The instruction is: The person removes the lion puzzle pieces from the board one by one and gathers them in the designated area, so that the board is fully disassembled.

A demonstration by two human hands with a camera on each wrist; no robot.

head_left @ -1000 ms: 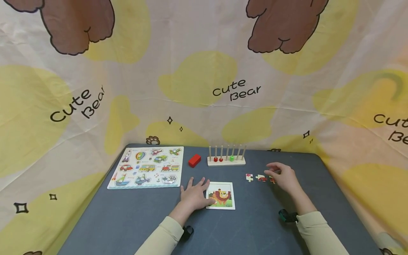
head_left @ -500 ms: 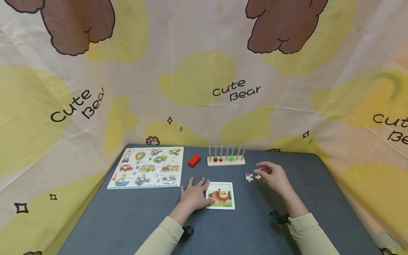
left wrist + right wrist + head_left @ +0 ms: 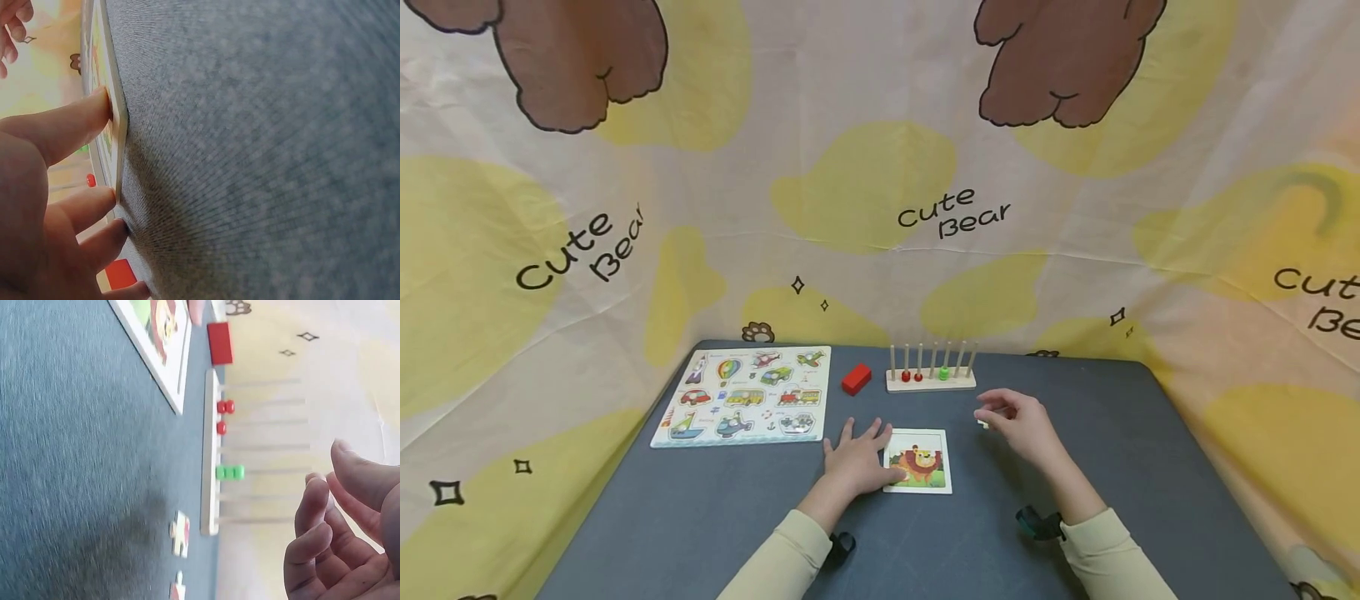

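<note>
My left hand (image 3: 853, 462) lies with spread fingers at the left side of a white-framed lion puzzle (image 3: 927, 467). In the left wrist view its thumb (image 3: 78, 125) presses on the frame, and a fingertip touches the frame's corner. My right hand (image 3: 1018, 423) hovers right of the lion puzzle with fingers loosely bent. In the right wrist view the thumb stands apart from the fingers, with nothing between them. Beneath that hand, one puzzle piece (image 3: 180, 534) and part of a second puzzle piece (image 3: 178, 589) show on the table; the head view hides most of them.
A vehicle picture board (image 3: 748, 396) lies at the back left of the grey table (image 3: 970, 542). Beside it are a red block (image 3: 856, 379) and a peg rack (image 3: 931, 383) with red and green beads. A printed cloth (image 3: 850, 167) hangs behind.
My right hand has moved left along the row of puzzle pieces, from the right end toward the left end, covering them in the head view. The left hand stays put.
</note>
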